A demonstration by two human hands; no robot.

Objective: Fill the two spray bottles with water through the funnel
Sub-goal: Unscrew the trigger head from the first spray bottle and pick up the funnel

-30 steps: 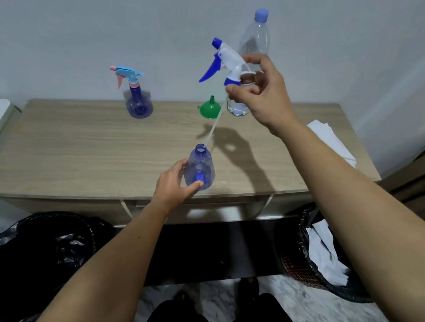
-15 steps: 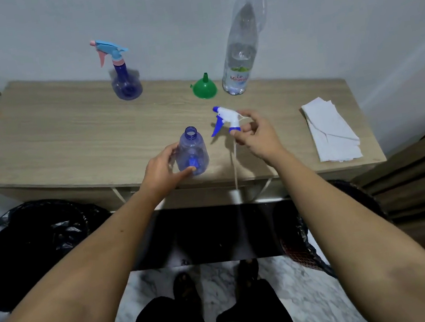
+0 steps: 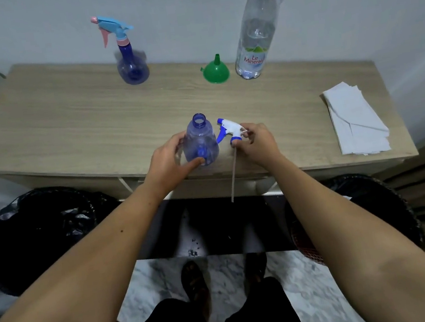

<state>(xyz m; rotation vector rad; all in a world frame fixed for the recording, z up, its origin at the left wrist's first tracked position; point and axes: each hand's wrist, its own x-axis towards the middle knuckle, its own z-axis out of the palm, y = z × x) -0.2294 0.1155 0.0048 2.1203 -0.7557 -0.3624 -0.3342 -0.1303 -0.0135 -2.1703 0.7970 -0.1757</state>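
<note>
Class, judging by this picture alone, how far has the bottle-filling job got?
Done: the near spray bottle, held by the left hand, is uncapped. In hand: the right hand holds its trigger head at the table edge. Left: the green funnel and water bottle stand unused; the far spray bottle is capped.

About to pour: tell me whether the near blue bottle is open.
Open: the clear blue plastic bottle has a bare neck; its white-and-blue trigger sprayer is off, in the right hand.

The open spray bottle [image 3: 200, 142] is being gripped by the left hand [image 3: 171, 161]; the sprayer head [image 3: 230, 128] is being pinched by the right hand [image 3: 257, 144].
</note>
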